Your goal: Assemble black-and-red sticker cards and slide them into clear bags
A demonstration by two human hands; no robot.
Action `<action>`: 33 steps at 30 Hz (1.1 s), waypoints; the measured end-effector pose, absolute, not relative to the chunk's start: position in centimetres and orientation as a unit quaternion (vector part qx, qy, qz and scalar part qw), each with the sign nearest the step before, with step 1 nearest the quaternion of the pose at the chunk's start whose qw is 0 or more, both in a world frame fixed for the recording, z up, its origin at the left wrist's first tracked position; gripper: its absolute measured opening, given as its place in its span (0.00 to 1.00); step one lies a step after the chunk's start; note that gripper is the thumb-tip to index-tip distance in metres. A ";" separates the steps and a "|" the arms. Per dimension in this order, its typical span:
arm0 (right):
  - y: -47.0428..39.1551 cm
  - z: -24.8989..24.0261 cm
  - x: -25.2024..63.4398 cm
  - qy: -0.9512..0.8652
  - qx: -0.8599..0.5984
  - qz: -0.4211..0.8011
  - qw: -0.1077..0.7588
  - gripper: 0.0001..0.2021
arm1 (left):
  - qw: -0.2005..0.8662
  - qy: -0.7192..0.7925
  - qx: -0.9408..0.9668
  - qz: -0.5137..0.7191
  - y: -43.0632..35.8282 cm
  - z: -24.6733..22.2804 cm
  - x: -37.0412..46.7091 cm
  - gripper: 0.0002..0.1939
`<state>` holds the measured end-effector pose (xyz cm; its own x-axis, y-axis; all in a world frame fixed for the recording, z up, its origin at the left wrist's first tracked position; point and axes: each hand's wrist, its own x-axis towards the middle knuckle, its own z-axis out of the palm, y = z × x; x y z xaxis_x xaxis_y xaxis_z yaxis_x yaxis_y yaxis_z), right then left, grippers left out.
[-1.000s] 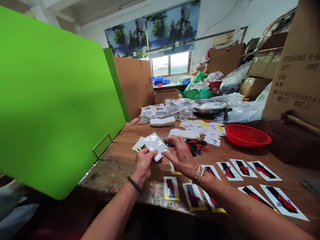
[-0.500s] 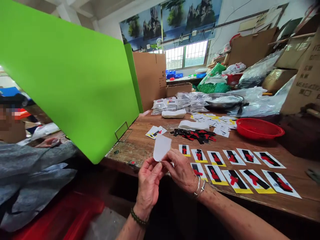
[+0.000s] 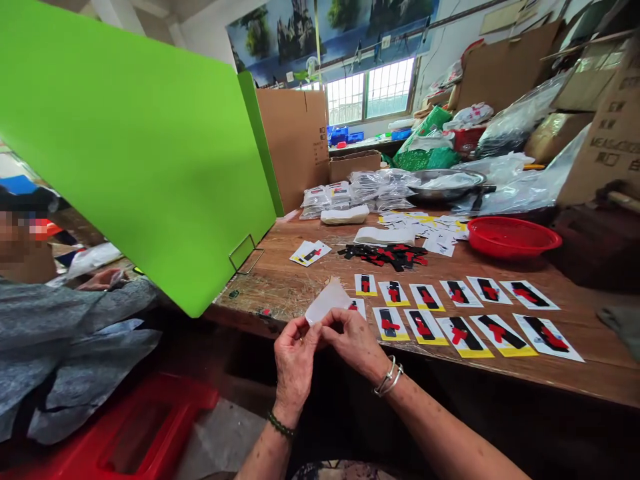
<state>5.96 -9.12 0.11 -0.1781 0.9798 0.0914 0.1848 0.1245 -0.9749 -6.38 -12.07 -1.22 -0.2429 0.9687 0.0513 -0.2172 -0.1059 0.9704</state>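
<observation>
In front of the table's edge, my left hand [image 3: 294, 360] and my right hand [image 3: 353, 340] pinch the near edge of a white paper piece [image 3: 327, 303] between thumbs and fingers, side by side. Its far side is raised over the tabletop. Just right of it lie two rows of white-and-yellow cards [image 3: 465, 351], each bearing a black and red piece. Beyond the cards is a loose pile of black and red strips [image 3: 387, 253]. Two or three printed cards [image 3: 310, 252] overlap left of that pile. What lies under my fingertips is hidden.
A tall green panel [image 3: 150, 147] stands at the left, with a wire stand [image 3: 246, 255] at its foot. White paper stacks [image 3: 385, 235], scattered cards [image 3: 440, 243], clear bagged packs [image 3: 327, 198] and a red basin [image 3: 514, 237] sit farther back. A red stool [image 3: 150, 427] is at lower left.
The white paper piece has tipped from fairly upright to a flatter slant. Both hands still pinch it, drawn closer together. The view has shifted slightly.
</observation>
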 end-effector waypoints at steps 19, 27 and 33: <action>-10.5 -2.4 3.8 -0.732 -0.493 -0.002 0.469 0.10 | 0.246 0.638 0.483 0.547 -10.4 -1.4 -6.3 0.07; -7.7 -1.2 5.7 -0.728 -0.532 -0.019 0.433 0.11 | 0.485 0.518 0.374 0.597 -12.9 -1.6 -4.4 0.12; -8.6 -2.0 5.7 -0.760 -0.438 0.010 0.480 0.09 | 0.718 0.326 0.139 0.599 -12.9 0.2 -4.8 0.13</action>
<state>5.66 -8.62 -1.96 -0.1560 0.6749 0.7212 0.6556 0.6169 -0.4355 -4.80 -12.94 0.21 0.0685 0.9510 -0.3015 -0.7694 0.2428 0.5908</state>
